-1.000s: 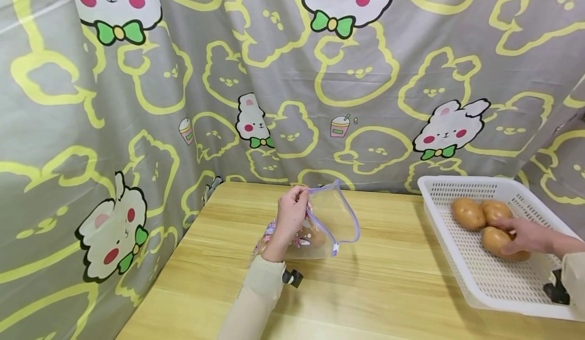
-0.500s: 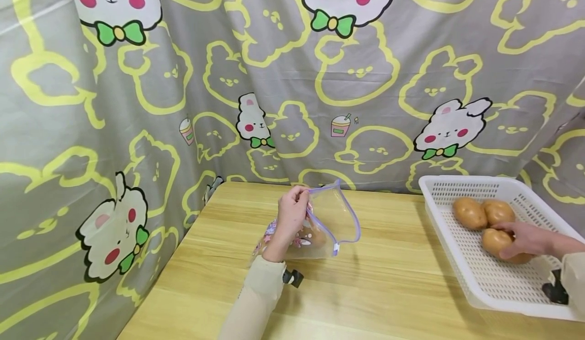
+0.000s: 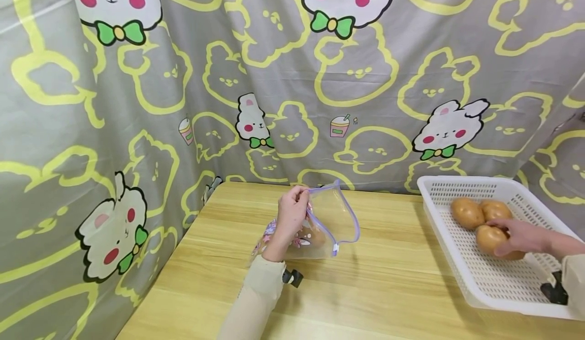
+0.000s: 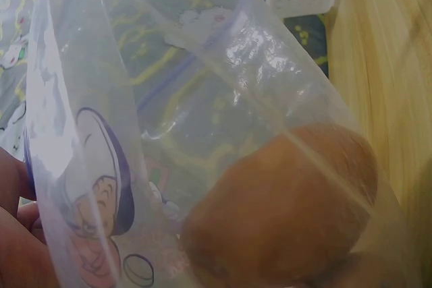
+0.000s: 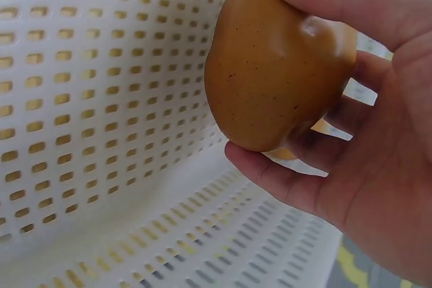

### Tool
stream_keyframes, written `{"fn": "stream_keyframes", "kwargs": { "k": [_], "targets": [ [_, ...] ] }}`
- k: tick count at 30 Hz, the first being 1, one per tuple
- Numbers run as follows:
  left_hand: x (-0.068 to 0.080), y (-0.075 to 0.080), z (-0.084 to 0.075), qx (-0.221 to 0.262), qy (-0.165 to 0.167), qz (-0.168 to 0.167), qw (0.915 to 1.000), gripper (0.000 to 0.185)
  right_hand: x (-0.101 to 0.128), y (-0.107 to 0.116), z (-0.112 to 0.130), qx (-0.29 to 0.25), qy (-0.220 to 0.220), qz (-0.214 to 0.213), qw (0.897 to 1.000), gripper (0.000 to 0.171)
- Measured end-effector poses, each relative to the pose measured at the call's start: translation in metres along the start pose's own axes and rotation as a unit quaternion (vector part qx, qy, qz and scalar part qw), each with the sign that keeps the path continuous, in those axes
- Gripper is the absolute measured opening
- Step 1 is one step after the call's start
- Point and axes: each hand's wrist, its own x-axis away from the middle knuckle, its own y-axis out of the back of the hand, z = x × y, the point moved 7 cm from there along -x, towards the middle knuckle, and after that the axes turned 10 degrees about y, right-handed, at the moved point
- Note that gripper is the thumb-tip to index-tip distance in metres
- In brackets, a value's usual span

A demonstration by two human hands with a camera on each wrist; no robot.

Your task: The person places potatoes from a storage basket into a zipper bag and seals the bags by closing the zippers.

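Note:
My left hand (image 3: 292, 210) pinches the top corner of a clear zip bag (image 3: 335, 213) with a purple edge. The bag's mouth gapes to the right, and its slider hangs at the lower end. Through the printed plastic, the left wrist view shows a brown potato (image 4: 283, 214) inside. Over in the white basket, my right hand (image 3: 525, 236) grips a potato (image 3: 490, 239), thumb on one side and fingers curled round the other, as the right wrist view shows. Two more potatoes lie just behind it, a left one (image 3: 467, 213) and a right one (image 3: 496, 209).
The perforated white basket (image 3: 450, 259) stands at the right of the wooden table (image 3: 388, 289). A grey curtain (image 3: 292, 76) with yellow cartoon outlines hangs along the back and left side. Bare wood lies between bag and basket.
My right hand has shifted slightly left with the potato, toward the other potatoes in the basket. My left hand and the bag have stayed in place.

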Motion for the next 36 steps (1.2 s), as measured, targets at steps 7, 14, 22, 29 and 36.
{"fn": "stream_keyframes", "kwargs": {
  "k": [7, 14, 22, 29, 36],
  "targets": [
    [0.000, 0.000, 0.001, 0.003, -0.001, 0.003, 1.0000, 0.018, -0.007, 0.009, 0.023, -0.001, 0.010, -0.017, 1.000, 0.071],
    [-0.001, -0.002, -0.001, 0.009, 0.004, 0.007, 0.9999, 0.020, -0.014, 0.020, 0.039, -0.010, 0.019, -0.036, 0.999, 0.075],
    [0.008, -0.001, -0.012, 0.010, 0.009, 0.002, 0.9999, 0.018, -0.016, 0.028, 0.057, -0.021, 0.060, -0.077, 0.995, 0.074],
    [0.000, -0.003, 0.001, 0.008, 0.002, 0.004, 1.0000, 0.018, -0.022, 0.034, 0.081, -0.021, 0.132, -0.111, 0.985, 0.071],
    [0.000, -0.002, 0.002, 0.005, 0.000, 0.002, 1.0000, 0.017, -0.031, 0.041, 0.109, 0.070, 0.143, -0.121, 0.980, 0.075]
  ]
}}
